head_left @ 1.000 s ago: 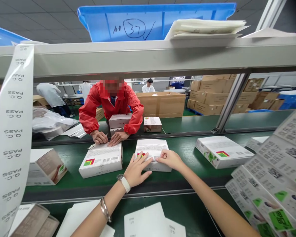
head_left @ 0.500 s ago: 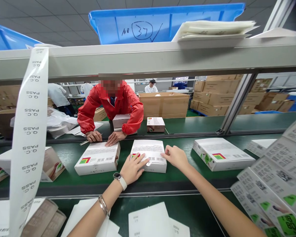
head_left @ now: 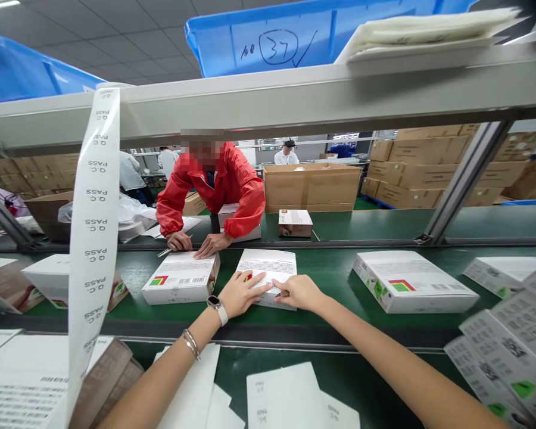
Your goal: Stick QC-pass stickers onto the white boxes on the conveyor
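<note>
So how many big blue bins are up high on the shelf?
2. The middle bin, with a circled 37 on it, and the left bin, cut off by the picture's edge. More could be hidden behind them.

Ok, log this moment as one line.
left hand: spread on white box | right hand: at its printed top | co-worker's hands: at neighbouring box | Q.C. PASS label strip: hanging down

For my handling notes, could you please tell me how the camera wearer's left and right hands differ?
The left hand is spread over a white box; the right hand is more curled. The left hand has a watch at its wrist; the right hand has none. Both touch that box.
</note>
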Motion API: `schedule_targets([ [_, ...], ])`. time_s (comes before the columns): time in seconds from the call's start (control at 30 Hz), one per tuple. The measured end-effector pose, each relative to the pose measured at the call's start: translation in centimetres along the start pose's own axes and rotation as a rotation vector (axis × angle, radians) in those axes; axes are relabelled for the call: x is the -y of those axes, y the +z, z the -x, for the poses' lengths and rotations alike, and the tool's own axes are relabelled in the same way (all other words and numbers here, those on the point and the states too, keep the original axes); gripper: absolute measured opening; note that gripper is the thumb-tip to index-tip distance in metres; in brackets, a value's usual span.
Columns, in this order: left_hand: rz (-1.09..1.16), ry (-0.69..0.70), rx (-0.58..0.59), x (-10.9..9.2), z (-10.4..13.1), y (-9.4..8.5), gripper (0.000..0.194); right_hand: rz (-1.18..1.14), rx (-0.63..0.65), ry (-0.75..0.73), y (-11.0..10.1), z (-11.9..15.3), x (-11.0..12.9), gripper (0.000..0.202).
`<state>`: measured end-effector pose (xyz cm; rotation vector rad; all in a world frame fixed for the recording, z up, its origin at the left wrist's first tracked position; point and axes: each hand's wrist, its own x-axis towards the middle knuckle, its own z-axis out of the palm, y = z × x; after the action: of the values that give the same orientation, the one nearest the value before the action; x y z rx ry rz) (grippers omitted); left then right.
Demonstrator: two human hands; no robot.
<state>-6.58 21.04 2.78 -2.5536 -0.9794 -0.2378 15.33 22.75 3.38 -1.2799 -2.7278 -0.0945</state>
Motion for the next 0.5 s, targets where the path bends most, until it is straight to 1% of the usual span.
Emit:
schedule_targets([
  [0.1,-0.033,0.021,-0.025,0.5,1.0,1.0,0.045,-0.026,0.014,-0.005,0.0,-0.4,0.5,0.048],
  [0.2,-0.060,0.048,-0.055,1.3,2.1,1.9,0.049,-0.147,0.022,0.028,0.2,-0.9,1.1,0.049],
  [0.27,-0.068,0.056,-0.062,1.8,2.7,2.1,0.053,-0.243,0.022,0.060,0.2,-1.1,1.6,0.049],
  [0.37,-0.043,0.060,-0.048,2.1,3.8,1.4,0.056,-0.358,-0.015,0.107,0.3,-1.4,2.1,0.047],
  [0.43,0.032,0.066,-0.044,1.8,4.5,0.6,0.053,-0.464,-0.078,0.172,0.6,-1.6,2.1,0.041],
  [0.47,0.101,0.044,-0.055,1.7,4.8,0.2,0.048,-0.525,-0.122,0.222,0.7,-1.7,2.0,0.040],
  [0.5,0.205,-0.035,-0.084,1.6,5.1,-0.2,0.042,-0.589,-0.169,0.281,1.0,-1.9,1.8,0.040],
])
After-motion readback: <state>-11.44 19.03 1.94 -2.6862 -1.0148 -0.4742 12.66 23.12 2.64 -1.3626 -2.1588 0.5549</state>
